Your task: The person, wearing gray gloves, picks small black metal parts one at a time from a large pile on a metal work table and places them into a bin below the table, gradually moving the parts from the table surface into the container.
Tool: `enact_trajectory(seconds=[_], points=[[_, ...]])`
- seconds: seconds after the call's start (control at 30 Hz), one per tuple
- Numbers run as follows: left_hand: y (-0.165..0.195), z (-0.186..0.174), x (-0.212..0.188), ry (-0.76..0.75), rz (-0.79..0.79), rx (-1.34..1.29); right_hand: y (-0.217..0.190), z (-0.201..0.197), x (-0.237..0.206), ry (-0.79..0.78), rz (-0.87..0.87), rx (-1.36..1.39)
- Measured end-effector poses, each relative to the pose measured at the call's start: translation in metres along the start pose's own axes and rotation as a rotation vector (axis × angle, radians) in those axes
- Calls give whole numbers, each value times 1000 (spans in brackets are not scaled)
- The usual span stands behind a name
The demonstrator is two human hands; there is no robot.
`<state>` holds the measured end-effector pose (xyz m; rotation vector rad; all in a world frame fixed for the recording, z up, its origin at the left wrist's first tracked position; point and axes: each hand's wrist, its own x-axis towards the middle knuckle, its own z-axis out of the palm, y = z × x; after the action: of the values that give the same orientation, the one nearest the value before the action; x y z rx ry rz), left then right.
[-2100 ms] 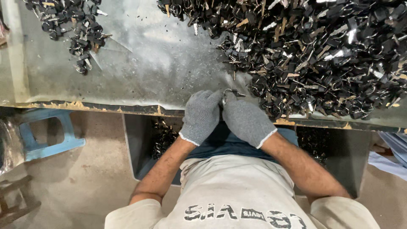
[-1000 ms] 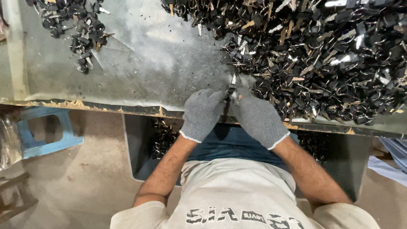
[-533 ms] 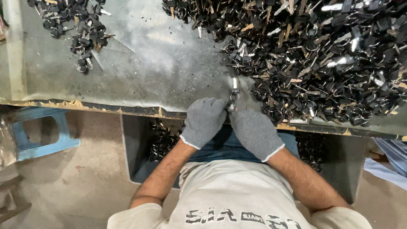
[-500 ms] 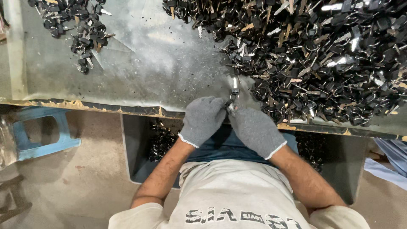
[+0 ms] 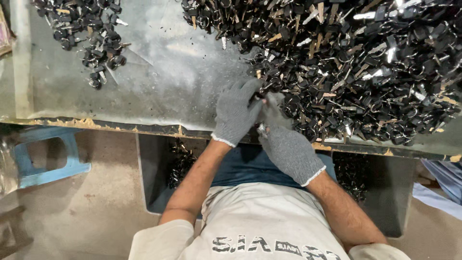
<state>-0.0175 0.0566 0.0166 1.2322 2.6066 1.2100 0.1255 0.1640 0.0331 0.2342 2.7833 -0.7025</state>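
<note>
Both my hands wear grey knit gloves and meet at the near edge of a grey metal table [image 5: 159, 86]. My left hand [image 5: 236, 113] and my right hand [image 5: 284, 144] pinch a small dark metal piece [image 5: 262, 126] between their fingertips. They sit right at the near edge of a big heap of dark keys and key-like parts [image 5: 346, 62] that covers the right half of the table. How the piece is gripped is mostly hidden by the gloves.
A smaller pile of the same dark parts [image 5: 86, 29] lies at the far left of the table. Under the table edge stands a dark bin [image 5: 154, 183] holding more parts. A blue plastic stool [image 5: 45, 159] stands on the floor at left.
Both hands have shifted a little forward onto the table toward the big heap. They stay pressed together around the small piece.
</note>
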Motion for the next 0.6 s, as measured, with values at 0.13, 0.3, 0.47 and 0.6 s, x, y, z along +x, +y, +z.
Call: enact_trajectory(seconds=[0.13,0.3,0.47,0.6], points=[[-11,-6,-27,-170,-2,77,2,-3,-2,21,226,125],[-20,-9,-38,-196,-109,144,-2,1,8,500,-172,114],[-29,-8,-41,-126,29,162,-5,-3,24,174,72,147],[-31,-3,-41,-175,102,186,-15,-1,26,222,121,-192]])
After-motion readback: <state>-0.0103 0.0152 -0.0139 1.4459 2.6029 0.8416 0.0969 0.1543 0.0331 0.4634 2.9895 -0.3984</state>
